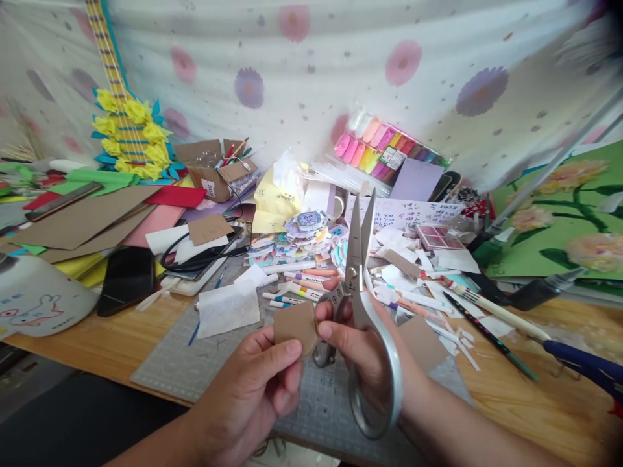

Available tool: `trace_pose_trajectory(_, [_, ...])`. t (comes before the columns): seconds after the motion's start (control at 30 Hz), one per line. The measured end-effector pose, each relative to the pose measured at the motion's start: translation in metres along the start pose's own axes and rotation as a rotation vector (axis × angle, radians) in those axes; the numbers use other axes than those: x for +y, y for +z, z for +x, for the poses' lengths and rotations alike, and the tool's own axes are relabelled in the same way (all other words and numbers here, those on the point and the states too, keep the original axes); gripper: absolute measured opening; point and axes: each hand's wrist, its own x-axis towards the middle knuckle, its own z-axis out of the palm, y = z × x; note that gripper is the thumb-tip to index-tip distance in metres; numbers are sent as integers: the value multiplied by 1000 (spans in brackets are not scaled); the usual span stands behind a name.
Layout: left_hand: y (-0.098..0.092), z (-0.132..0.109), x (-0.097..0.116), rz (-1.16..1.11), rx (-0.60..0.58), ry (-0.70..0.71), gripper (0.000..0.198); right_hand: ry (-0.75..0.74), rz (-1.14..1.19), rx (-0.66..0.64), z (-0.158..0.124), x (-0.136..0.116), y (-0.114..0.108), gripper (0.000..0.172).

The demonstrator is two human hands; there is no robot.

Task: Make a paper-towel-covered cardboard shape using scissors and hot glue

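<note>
Between the thumb and fingers of my left hand is a small piece of brown cardboard, its lower right corner cut at a slant. My right hand holds a pair of large silver scissors, blades pointing up and slightly parted. The right thumb and a fingertip also reach the right edge of the cardboard. Both hands are over a grey cutting mat, close together. A larger brown cardboard piece lies to the right of my right hand, partly hidden by it.
Several markers and a pile of paper cutouts lie behind the hands. A white tissue rests on the mat. At left are a black phone and cardboard sheets. A blue-handled tool stands out at right.
</note>
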Motion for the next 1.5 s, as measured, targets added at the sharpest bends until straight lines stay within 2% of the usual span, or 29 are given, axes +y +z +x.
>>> trace_pose_trajectory(0.27, [2, -2, 3, -41, -8, -14, 21, -39, -50, -58, 1, -1, 2, 51])
trace_pose_trajectory(0.43, [3, -1, 2, -39, -36, 14, 17, -86, -86, -83, -1, 3, 0, 42])
trace_pose_trajectory(0.63, [1, 0, 2, 7, -39, 71, 16, -85, -27, -120, -2, 9, -3, 41])
trace_pose_trajectory(0.77, [0, -1, 1, -15, -52, 54, 14, -87, 10, -128, -2, 10, -3, 42])
trace_pose_trajectory(1.2, [3, -2, 2, -72, -68, 36, 16, -147, -72, -142, -4, 12, -2, 40])
trace_pose_trajectory(1.33, [1, 0, 1, -35, -48, 63, 17, -109, -10, -121, -5, 14, -3, 41])
trace_pose_trajectory(1.5, [2, -1, 2, 110, 75, 158, 20, -71, -98, -79, -5, 12, -3, 39])
